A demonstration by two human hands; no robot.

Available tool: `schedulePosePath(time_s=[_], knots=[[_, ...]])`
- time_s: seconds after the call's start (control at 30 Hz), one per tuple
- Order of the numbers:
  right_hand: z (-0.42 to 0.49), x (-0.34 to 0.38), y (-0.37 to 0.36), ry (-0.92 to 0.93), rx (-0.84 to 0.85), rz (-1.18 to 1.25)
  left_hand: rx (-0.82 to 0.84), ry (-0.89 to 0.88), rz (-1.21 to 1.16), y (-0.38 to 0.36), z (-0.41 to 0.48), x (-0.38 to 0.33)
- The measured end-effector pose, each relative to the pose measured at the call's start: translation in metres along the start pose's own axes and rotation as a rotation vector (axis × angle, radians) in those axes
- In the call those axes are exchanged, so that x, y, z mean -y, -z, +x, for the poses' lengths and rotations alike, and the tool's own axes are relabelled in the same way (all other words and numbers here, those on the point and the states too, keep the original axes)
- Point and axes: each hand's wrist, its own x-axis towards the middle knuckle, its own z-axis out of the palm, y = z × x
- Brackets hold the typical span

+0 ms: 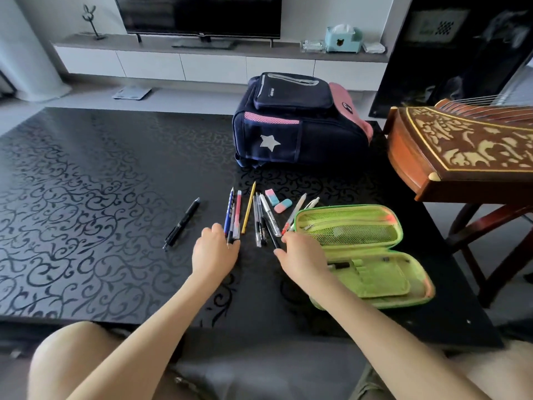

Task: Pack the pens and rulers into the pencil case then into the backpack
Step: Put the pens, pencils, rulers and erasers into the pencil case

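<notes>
At the centre of the frame, on the black patterned table [86, 174], a row of pens and pencils is laid out roughly side by side: a blue pen [229, 210] and a pink-and-blue pen [237, 213] at the left of the row, a yellow pencil [248, 207] next to them, then a cluster of clear and black pens [264, 219], and further right two white pens [300, 207] whose near ends are hidden behind the case. The left hand [215, 249] is laid palm down over the near ends of the blue and pink-and-blue pens, fingers curled on them; whether they are actually gripped cannot be told. The right hand [300, 256] is placed at the near end of the clear-and-black cluster, fingers bent and touching a black pen [272, 238], a firm hold not being discernible. Just right of that hand, the green pencil case [369, 255] is lying open flat, its mesh half farther away and its pocketed half nearer. Two pink-and-blue erasers [277, 201] are seen just beyond the pens. A separate black pen [181, 223] is set well apart at centre left. In the upper middle, the navy-and-pink backpack [300, 125] is lying on the table. At the right edge a carved wooden zither [461, 151] is visible.
</notes>
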Motion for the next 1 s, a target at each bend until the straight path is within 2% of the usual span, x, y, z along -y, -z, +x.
schedulePosePath(time_s=[0.1,0.2,0.37,0.5,0.6,0.67,0.77,0.93,1.0], knots=[[0.018,0.014,-0.02,-0.079,0.034,-0.15,0.102,-0.007,0.024,-0.003,0.005,0.003],[0.03,0.017,-0.03,-0.131,0.073,-0.147,0.101,0.0,0.015,-0.005,0.009,0.006],[0.023,0.012,-0.02,-0.173,0.089,0.022,0.129,0.011,-0.004,0.001,0.008,0.011],[-0.012,-0.006,0.002,-0.168,0.024,0.298,0.14,0.022,-0.126,0.013,-0.004,0.019],[-0.044,-0.039,0.026,-0.218,-0.07,0.481,0.138,-0.15,-0.213,0.027,-0.021,0.017],[-0.062,-0.073,0.042,-0.287,-0.155,0.554,0.186,-0.381,-0.204,0.032,-0.034,0.005],[-0.079,-0.117,0.057,-0.387,-0.266,0.542,0.238,-0.679,-0.069,0.026,-0.045,-0.018],[-0.101,-0.153,0.063,-0.46,-0.284,0.53,0.171,-0.956,0.244,0.007,-0.044,-0.047],[-0.106,-0.159,0.062,-0.462,-0.288,0.505,0.167,-0.993,0.382,0.003,-0.044,-0.056]])
